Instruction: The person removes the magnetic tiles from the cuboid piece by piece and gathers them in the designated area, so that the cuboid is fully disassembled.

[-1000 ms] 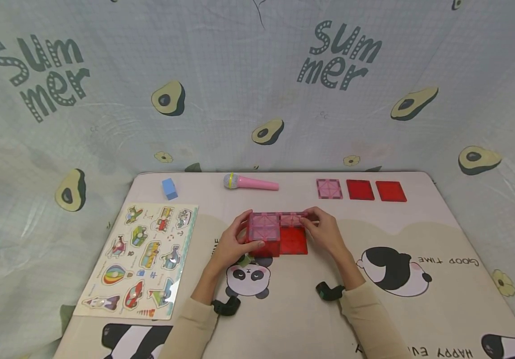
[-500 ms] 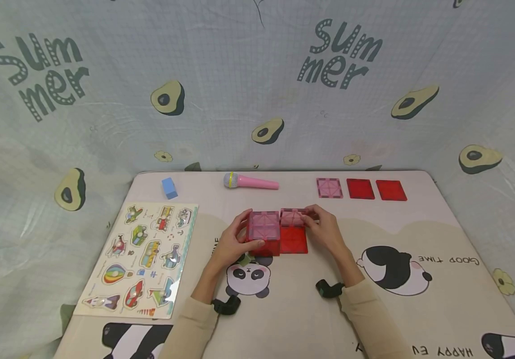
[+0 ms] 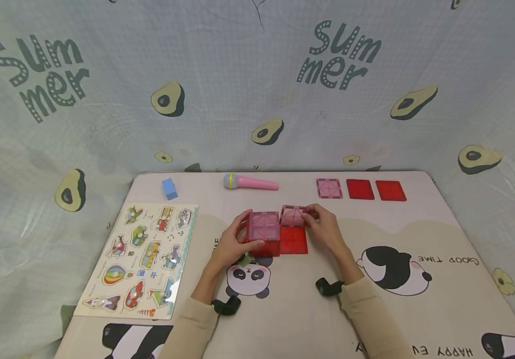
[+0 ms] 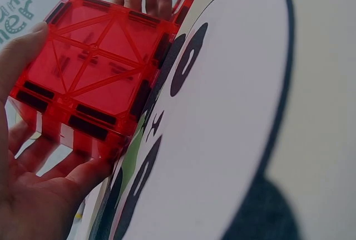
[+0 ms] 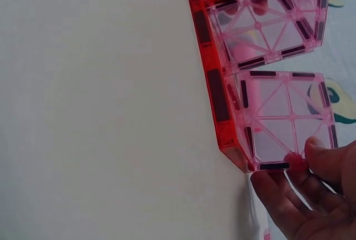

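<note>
In the head view, a box built of see-through magnetic tiles (image 3: pixel 264 226) stands mid-table, with a pink top and a red front. My left hand (image 3: pixel 231 243) grips it from the left, its thumb across the front; in the left wrist view fingers spread along its side. Joined to the box on the right, a red magnetic tile (image 3: pixel 293 241) lies flat. My right hand (image 3: pixel 324 227) pinches a pink magnetic tile (image 5: pixel 290 116) by its outer edge. That tile rises at the flat tile's back edge, and the right wrist view shows a gap between it and the box's pink side.
A pink tile (image 3: pixel 329 189), a dark red tile (image 3: pixel 360 189) and a red tile (image 3: pixel 391 191) lie in a row at the back right. A toy microphone (image 3: pixel 251 182) and a blue block (image 3: pixel 169 189) lie along the back. A picture puzzle board (image 3: pixel 139 260) covers the left side.
My right hand has shifted slightly back, and the pink tile in it has swung away from the box, its top edge farther back. My left hand and the box have stayed put.
</note>
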A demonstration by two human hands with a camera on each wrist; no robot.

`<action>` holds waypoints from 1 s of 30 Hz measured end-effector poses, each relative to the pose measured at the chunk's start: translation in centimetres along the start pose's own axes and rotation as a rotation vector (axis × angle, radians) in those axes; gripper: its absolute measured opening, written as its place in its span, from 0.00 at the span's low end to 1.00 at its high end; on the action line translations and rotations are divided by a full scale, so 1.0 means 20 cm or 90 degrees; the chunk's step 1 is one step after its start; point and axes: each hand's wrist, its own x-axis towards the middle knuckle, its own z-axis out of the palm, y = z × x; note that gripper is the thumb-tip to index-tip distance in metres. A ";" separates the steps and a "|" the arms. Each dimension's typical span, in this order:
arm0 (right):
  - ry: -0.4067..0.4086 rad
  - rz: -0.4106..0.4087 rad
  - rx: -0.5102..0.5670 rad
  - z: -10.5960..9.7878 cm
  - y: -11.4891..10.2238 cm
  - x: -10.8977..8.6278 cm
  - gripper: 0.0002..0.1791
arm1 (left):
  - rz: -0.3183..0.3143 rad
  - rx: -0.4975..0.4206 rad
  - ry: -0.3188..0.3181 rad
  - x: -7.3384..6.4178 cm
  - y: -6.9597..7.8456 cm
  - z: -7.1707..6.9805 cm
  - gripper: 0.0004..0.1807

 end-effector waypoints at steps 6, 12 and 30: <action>0.002 0.012 0.044 -0.01 0.02 0.00 0.11 | -0.003 0.000 0.000 0.00 -0.01 0.00 0.47; 0.017 0.008 0.020 -0.03 0.03 0.00 0.12 | 0.001 0.002 0.000 0.00 -0.01 0.00 0.48; 0.036 0.050 -0.044 -0.18 0.09 0.00 0.16 | 0.001 0.002 0.000 0.00 -0.01 0.00 0.49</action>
